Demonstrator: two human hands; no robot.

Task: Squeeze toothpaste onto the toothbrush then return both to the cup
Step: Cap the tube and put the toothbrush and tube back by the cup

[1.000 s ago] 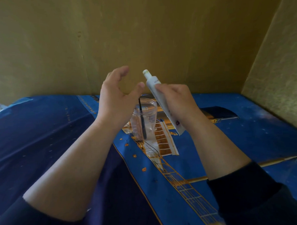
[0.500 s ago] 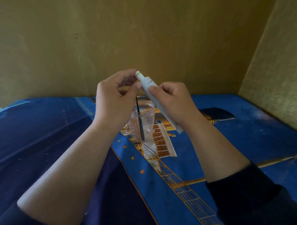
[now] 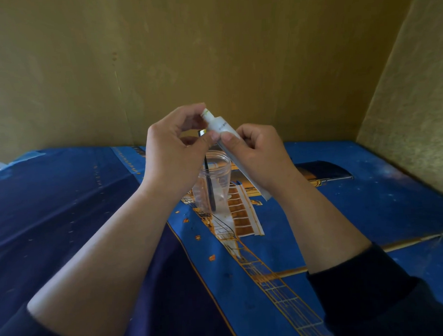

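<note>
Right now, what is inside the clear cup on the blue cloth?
A dark toothbrush stands in the clear cup, its handle reaching the bottom. Its upper end is covered by the left hand, so the bristles cannot be seen. Nothing else shows inside.

Walls (image 3: 235, 53): mustard-yellow, meeting in a corner at right.
Cloth (image 3: 64, 200): blue, orange-patterned, spread below the walls.

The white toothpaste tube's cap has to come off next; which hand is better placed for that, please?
Left. The left hand has fingertips at the cap end of the white toothpaste tube; the right hand grips its body.
</note>
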